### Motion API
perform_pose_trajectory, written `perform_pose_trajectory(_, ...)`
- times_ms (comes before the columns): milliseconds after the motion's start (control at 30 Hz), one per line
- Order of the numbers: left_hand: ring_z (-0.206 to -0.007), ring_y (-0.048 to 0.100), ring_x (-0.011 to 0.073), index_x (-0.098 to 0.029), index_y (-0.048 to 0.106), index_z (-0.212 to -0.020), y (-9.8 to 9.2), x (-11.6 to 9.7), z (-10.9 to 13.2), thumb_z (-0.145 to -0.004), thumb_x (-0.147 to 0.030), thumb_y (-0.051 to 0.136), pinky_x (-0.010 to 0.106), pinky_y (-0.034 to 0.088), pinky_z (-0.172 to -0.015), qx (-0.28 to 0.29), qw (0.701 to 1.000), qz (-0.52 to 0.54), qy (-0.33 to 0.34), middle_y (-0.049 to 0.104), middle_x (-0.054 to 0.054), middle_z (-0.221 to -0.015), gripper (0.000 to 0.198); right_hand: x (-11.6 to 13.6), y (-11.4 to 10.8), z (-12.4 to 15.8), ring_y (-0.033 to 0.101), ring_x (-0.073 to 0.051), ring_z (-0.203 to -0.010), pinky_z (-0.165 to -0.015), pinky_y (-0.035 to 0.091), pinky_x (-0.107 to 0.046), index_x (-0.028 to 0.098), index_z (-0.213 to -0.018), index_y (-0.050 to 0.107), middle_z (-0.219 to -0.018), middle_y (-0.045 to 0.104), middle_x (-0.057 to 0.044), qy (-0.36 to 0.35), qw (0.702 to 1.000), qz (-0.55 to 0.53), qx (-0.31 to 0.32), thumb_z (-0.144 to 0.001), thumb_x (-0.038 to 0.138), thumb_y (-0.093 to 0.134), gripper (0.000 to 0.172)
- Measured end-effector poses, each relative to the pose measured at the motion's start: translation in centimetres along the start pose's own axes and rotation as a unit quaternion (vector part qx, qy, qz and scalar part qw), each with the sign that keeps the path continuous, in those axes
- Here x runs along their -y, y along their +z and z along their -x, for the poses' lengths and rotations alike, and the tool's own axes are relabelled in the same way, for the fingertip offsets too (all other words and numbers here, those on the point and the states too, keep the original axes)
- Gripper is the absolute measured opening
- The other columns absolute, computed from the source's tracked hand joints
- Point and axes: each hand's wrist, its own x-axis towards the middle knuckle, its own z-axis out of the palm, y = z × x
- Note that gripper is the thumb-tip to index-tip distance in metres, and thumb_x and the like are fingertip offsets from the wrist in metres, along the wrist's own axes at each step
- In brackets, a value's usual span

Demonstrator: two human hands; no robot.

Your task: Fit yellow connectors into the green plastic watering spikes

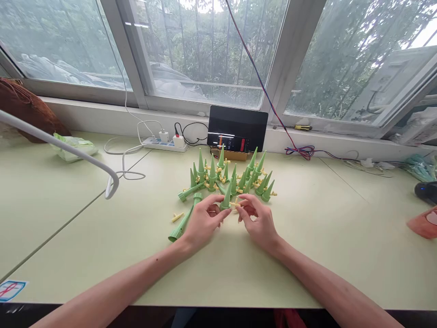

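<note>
Between the thumb and fingers of my left hand [205, 217] is a green plastic spike [226, 198], its tip pointing up. My right hand [256, 220] pinches a small yellow valve [235, 204] against the spike's lower side. Whether the valve is seated in the spike cannot be made out. Beyond my hands stands a cluster of green spikes [212, 173] with yellow valves on them. Beside my left wrist lie loose green spikes [180, 228] and a loose yellow valve [176, 217].
A tablet [237, 127] leans on a cardboard stand behind the cluster. To its left lie a power strip [165, 144] with cables and a white-green packet [75, 148]. A white curved bar [68, 148] crosses the left side. Bundled red-blue wire [300, 151] lies at the back right.
</note>
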Motion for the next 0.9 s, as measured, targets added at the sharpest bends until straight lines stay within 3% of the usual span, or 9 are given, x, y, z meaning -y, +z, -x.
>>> perform_pose_trajectory(300,-0.053,0.053,0.0129,-0.017,0.062,-0.105,0.1,0.6,-0.1,-0.086,-0.041,0.067,0.026,0.045,-0.053,-0.003,0.999,-0.03,0.033,0.055,-0.004,-0.063,0.031,-0.1,0.0,0.0,0.063,-0.013,-0.054,-0.053,0.053,-0.028,0.017,-0.108,0.063,-0.081,0.068,-0.004,0.024,1.0,-0.008,0.008,-0.095,0.029,0.058,0.018)
perform_pose_trajectory(567,-0.057,0.053,0.0097,-0.018,0.065,-0.105,0.2,1.1,-0.2,-0.087,-0.036,0.066,0.026,0.047,-0.052,-0.015,0.995,-0.045,0.082,0.058,0.003,-0.095,0.025,-0.4,0.0,0.0,0.06,-0.012,-0.052,-0.051,0.051,-0.027,0.015,-0.106,0.064,-0.077,0.068,-0.004,0.032,0.999,-0.035,0.017,-0.095,0.029,0.058,0.018)
perform_pose_trajectory(900,-0.056,0.05,0.0108,-0.017,0.064,-0.103,0.2,0.2,0.0,-0.086,-0.04,0.067,0.026,0.045,-0.052,-0.009,0.997,-0.056,0.05,0.06,0.002,-0.084,0.029,0.0,0.0,-0.2,0.063,-0.014,-0.058,-0.047,0.051,-0.025,0.015,-0.106,0.064,-0.079,0.067,-0.005,0.048,0.998,-0.031,0.039,-0.096,0.033,0.058,0.021)
